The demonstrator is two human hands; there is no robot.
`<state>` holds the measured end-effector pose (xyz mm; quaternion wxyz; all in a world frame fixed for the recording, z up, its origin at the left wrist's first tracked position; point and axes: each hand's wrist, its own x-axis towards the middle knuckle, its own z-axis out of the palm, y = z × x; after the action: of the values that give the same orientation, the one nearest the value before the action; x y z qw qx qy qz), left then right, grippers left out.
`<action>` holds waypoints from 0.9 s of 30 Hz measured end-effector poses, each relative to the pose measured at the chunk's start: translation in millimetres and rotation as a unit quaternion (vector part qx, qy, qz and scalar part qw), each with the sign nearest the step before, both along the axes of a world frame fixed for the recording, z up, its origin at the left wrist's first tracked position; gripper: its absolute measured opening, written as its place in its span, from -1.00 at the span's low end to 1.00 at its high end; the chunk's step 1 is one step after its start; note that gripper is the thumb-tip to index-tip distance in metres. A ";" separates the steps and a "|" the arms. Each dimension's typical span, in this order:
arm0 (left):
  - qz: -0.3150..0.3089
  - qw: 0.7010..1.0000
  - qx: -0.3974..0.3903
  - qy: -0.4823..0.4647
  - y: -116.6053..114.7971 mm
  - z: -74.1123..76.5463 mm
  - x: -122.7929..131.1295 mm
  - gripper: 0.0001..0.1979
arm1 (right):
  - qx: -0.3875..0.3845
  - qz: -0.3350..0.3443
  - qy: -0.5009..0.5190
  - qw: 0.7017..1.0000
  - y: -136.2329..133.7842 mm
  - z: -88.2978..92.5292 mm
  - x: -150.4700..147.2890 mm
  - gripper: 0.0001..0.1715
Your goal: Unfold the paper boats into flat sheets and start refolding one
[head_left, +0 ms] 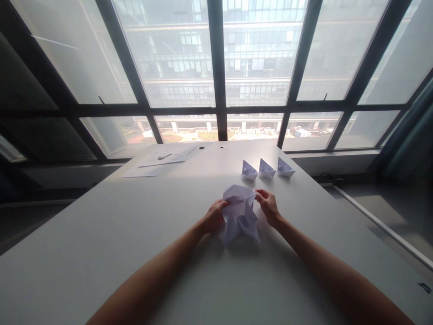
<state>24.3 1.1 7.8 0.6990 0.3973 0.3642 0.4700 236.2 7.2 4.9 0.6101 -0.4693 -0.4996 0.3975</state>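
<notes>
A partly folded sheet of white paper (238,212), with creases and pointed flaps, is held up just above the table between my hands. My left hand (215,215) pinches its left edge, thumb on the near face and the other fingers hidden behind. At the upper right edge, my right hand (267,205) grips the paper between thumb and fingertips. Beyond my hands, three folded paper boats (267,169) stand side by side in a row toward the right of the table.
The white table (135,243) reaches to the tall windows (253,54). Several flat paper sheets (145,171) lie at its far left, with a small white object (165,156) on top. A cable hole (201,147) sits near the far edge. A curtain (411,131) hangs at right.
</notes>
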 end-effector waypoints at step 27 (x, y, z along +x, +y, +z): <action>0.038 0.998 -0.041 0.042 37.9 -3.3 -37.9 -0.73 | -0.107 -0.095 0.087 0.986 29.1 -18.8 41.8 -0.64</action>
<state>-13.6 38.9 4.5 0.6800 0.3737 0.4271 0.4643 278.0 36.4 -13.9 0.6324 -0.5405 -0.3522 0.4287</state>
